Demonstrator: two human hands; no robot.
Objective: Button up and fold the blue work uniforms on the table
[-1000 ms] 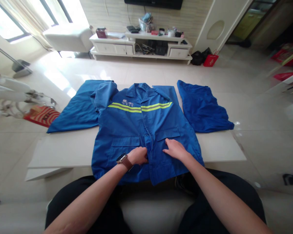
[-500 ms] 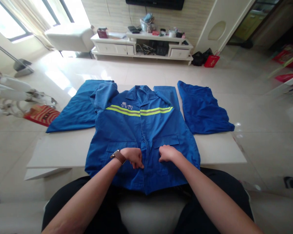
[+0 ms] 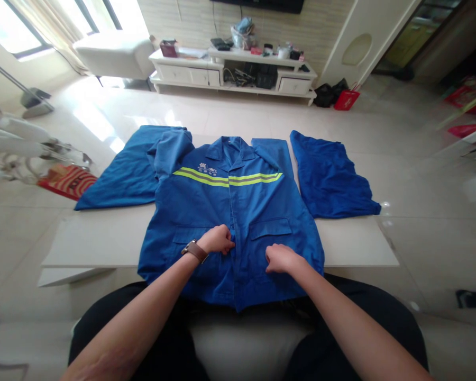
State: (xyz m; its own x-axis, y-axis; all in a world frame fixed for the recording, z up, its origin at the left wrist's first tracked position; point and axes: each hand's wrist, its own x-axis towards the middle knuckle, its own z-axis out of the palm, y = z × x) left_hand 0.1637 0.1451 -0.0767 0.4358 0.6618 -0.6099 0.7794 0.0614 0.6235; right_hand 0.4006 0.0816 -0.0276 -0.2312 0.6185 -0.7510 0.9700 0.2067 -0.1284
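A blue work jacket with a yellow-grey reflective stripe lies front up, collar away from me. My left hand, with a brown-strapped watch at the wrist, is closed in a pinch at the jacket's front opening, on the placket edge between the two pocket flaps. Over the jacket's right side, just below the right pocket flap, my right hand has its fingers curled down; whatever is under the fingertips is hidden. The jacket's lower hem hangs over the near table edge.
Beneath the jacket is a white table. Blue cloth pieces lie on both sides, one at left and one at right. A red striped bag is beyond the left side. A white TV cabinet stands at the back.
My left hand has moved up along the jacket's front opening, away from me. My right hand has shifted slightly right and towards me, off the pocket flap.
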